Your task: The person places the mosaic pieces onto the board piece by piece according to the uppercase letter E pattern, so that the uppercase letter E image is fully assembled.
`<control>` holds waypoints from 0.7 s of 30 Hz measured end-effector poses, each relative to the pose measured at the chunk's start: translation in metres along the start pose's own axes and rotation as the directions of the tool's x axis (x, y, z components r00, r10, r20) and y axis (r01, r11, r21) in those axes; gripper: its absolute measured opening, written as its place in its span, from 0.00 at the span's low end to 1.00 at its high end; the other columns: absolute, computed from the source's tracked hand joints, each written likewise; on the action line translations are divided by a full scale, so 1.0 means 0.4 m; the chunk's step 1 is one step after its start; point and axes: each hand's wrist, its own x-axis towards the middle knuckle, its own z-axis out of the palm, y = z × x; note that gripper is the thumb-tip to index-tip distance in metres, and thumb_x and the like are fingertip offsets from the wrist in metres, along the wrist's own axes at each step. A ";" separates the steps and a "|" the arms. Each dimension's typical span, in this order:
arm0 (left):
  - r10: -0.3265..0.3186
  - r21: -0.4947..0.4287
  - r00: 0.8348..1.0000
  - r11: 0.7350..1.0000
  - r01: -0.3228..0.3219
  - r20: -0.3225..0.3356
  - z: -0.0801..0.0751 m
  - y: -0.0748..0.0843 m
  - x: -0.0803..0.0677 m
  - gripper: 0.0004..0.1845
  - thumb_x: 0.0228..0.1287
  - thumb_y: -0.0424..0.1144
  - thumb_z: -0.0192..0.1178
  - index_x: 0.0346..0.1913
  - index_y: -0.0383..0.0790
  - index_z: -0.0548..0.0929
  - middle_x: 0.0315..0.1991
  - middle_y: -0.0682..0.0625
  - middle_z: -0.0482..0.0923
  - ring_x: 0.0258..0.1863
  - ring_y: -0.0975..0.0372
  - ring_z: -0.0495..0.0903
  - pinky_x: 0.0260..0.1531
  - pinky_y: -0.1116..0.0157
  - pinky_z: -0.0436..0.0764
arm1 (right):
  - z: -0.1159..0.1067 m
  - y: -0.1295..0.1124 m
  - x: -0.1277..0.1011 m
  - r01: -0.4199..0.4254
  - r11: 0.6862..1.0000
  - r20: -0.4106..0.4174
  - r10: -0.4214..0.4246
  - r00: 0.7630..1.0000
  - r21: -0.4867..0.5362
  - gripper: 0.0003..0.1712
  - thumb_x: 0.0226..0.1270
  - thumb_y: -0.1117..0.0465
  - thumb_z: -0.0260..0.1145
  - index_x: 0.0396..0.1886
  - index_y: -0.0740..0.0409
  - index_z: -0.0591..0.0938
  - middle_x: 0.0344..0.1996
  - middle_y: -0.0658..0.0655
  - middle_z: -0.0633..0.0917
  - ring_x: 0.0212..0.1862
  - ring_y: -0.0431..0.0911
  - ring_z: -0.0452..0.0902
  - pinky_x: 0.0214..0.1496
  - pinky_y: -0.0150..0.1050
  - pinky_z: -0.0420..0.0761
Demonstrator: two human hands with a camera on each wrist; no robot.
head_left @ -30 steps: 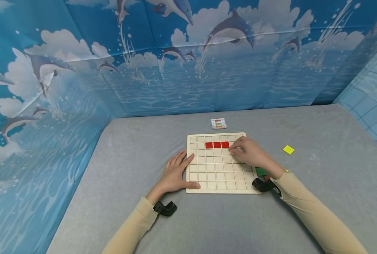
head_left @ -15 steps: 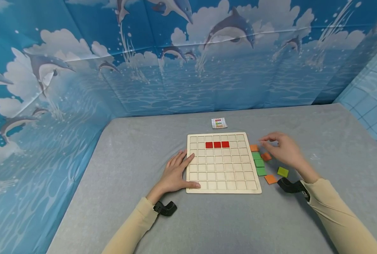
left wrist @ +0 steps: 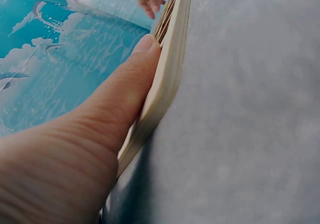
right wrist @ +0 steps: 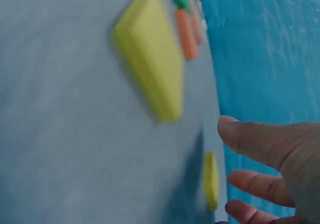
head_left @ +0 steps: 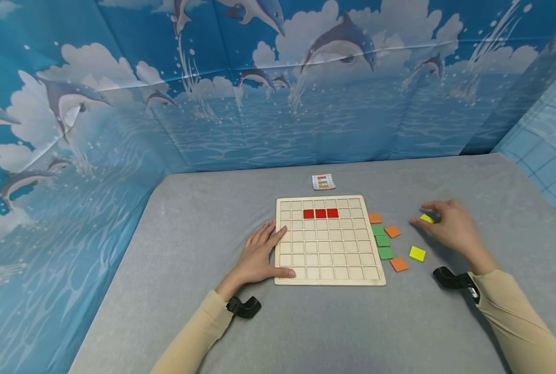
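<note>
A pale wooden grid board (head_left: 330, 254) lies flat on the grey cloth, with three red square tiles (head_left: 320, 213) side by side in its second row from the far edge. My left hand (head_left: 255, 255) rests on the board's left edge, fingers spread; in the left wrist view its thumb lies along the wooden rim. Over to the right, my right hand (head_left: 453, 228) hovers around a yellow tile (head_left: 426, 218), thumb and fingers apart. The right wrist view shows that yellow tile (right wrist: 211, 181) on the cloth just beyond the fingertips.
Green tiles (head_left: 382, 240) line the board's right edge, with orange tiles (head_left: 392, 231) around them. Another yellow tile (head_left: 417, 253) lies nearer me. A small printed pattern card (head_left: 323, 181) sits behind the board. A dolphin-print curtain (head_left: 278, 119) hangs behind the table.
My right hand has moved from the board's upper right, beside the red tiles, rightward over the loose tiles to the farther yellow one. The left hand has stayed in place.
</note>
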 end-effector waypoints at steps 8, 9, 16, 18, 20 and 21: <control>-0.011 -0.004 1.000 1.000 0.011 0.008 -0.001 0.000 -0.001 0.57 0.45 0.67 0.67 0.75 0.50 0.52 0.75 0.45 0.41 0.73 0.54 0.37 0.66 0.49 0.43 | -0.005 0.026 -0.005 -0.074 0.997 0.082 0.077 0.994 -0.035 0.35 0.60 0.48 0.68 0.49 0.77 0.73 0.42 0.73 0.71 0.43 0.64 0.64 0.38 0.58 0.68; -0.014 -0.005 1.000 1.000 0.014 0.010 -0.001 0.001 -0.001 0.58 0.45 0.67 0.67 0.76 0.50 0.52 0.75 0.45 0.41 0.73 0.54 0.37 0.66 0.49 0.43 | -0.008 0.028 -0.005 -0.082 0.996 0.090 0.085 0.992 -0.036 0.36 0.60 0.46 0.68 0.49 0.77 0.73 0.41 0.73 0.71 0.42 0.63 0.65 0.37 0.56 0.68; -0.009 -0.006 1.000 1.000 0.009 0.009 -0.002 0.001 0.000 0.58 0.45 0.66 0.68 0.76 0.50 0.52 0.75 0.45 0.41 0.73 0.54 0.37 0.66 0.49 0.42 | -0.020 0.039 -0.007 -0.102 0.994 0.131 0.104 0.986 -0.026 0.32 0.57 0.43 0.69 0.38 0.70 0.73 0.27 0.61 0.74 0.27 0.52 0.67 0.24 0.40 0.65; -0.011 -0.003 1.000 1.000 0.011 0.013 -0.002 0.001 -0.001 0.57 0.45 0.67 0.68 0.76 0.50 0.51 0.75 0.45 0.41 0.73 0.54 0.37 0.66 0.50 0.42 | -0.021 0.040 -0.007 -0.110 0.994 0.146 0.111 0.983 -0.011 0.30 0.57 0.44 0.69 0.37 0.69 0.73 0.25 0.58 0.73 0.26 0.50 0.67 0.23 0.38 0.63; -0.013 0.001 1.000 1.000 0.013 0.014 -0.002 0.001 -0.002 0.58 0.45 0.67 0.67 0.76 0.50 0.51 0.75 0.46 0.41 0.73 0.54 0.37 0.66 0.50 0.42 | -0.021 0.042 -0.008 -0.119 0.993 0.158 0.117 0.980 -0.001 0.29 0.57 0.45 0.69 0.37 0.68 0.72 0.24 0.57 0.72 0.25 0.50 0.67 0.23 0.38 0.63; -0.014 0.003 1.000 1.000 0.014 0.015 -0.002 0.000 -0.002 0.58 0.45 0.67 0.67 0.76 0.50 0.51 0.75 0.46 0.41 0.73 0.55 0.37 0.66 0.50 0.42 | -0.021 0.043 -0.009 -0.121 0.993 0.160 0.120 0.980 0.000 0.29 0.57 0.45 0.69 0.37 0.67 0.72 0.24 0.57 0.72 0.26 0.50 0.67 0.23 0.38 0.63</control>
